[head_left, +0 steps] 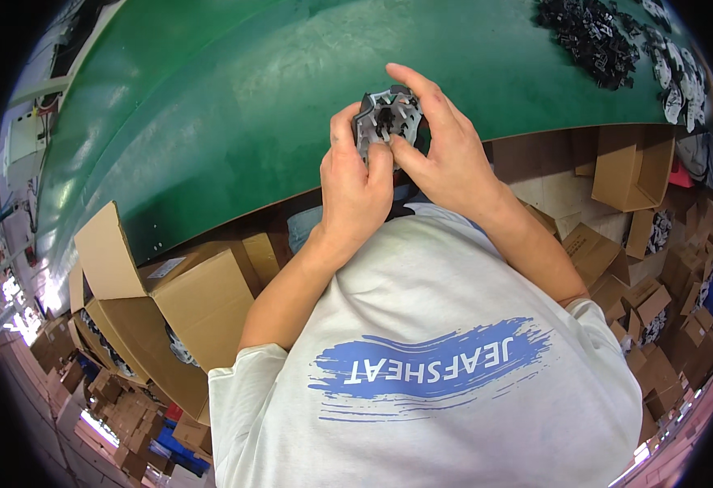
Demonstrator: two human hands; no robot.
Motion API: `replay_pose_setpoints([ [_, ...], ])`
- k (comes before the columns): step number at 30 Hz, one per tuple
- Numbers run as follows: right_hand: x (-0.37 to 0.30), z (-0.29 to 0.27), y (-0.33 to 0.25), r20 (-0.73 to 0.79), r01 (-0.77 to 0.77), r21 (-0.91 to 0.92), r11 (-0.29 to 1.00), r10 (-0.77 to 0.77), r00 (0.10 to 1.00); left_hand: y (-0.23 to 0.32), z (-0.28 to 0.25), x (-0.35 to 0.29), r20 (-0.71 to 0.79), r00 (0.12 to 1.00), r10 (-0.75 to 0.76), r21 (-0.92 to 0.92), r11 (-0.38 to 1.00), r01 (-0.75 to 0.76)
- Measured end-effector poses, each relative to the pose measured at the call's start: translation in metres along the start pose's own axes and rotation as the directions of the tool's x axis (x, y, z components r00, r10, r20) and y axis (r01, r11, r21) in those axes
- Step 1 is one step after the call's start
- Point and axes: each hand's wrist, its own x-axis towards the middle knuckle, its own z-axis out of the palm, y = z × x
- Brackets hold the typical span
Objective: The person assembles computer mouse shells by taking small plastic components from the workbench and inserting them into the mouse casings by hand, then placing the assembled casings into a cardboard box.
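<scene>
A light grey plastic housing (406, 120) with a dark rim and a black piece (385, 119) in its hollow is held up over the near edge of the green table. My left hand (352, 180) grips the housing's left side, its fingers bent round the rim and its thumb at the near edge. From the right, my right hand (447, 154) steadies the same part. Its thumb presses at the near side by the black piece, while the index finger arches up clear of the housing. The remaining right fingers are mostly hidden behind it.
The green table (243, 106) spans the far side. At its far right lie a heap of black plastic pieces (592, 41) and several light grey housings (682, 81). An open cardboard box (202, 301) stands at my left; another box (634, 167) is at the right, among several more.
</scene>
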Motion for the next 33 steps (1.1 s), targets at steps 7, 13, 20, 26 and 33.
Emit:
replay_pose_setpoints([
  [7,0.000,0.004,0.007,0.031,0.002,-0.050,0.999,0.000,1.000,-0.006,-0.006,0.005,0.000,0.997,0.076,0.035,0.996,-0.076],
  [13,-0.005,-0.050,-0.019,0.475,-0.379,0.523,0.764,0.108,0.873,0.002,-0.055,-0.018,0.084,0.987,-0.133,-0.182,0.972,0.147],
  [20,0.024,-0.128,0.101,-0.308,-0.219,-0.147,0.965,0.165,0.937,0.013,-0.153,-0.089,-0.019,0.936,-0.350,-0.634,0.728,0.260],
  [26,0.086,-0.142,0.114,-0.421,-0.374,-0.618,0.692,0.111,0.900,0.004,-0.246,-0.235,-0.464,0.818,-0.340,-0.676,0.732,-0.079],
  [33,0.085,-0.194,0.211,-0.383,-0.274,-0.731,0.625,-0.044,0.923,-0.062,-0.335,-0.386,-0.925,0.234,-0.300,-0.290,0.954,0.077],
])
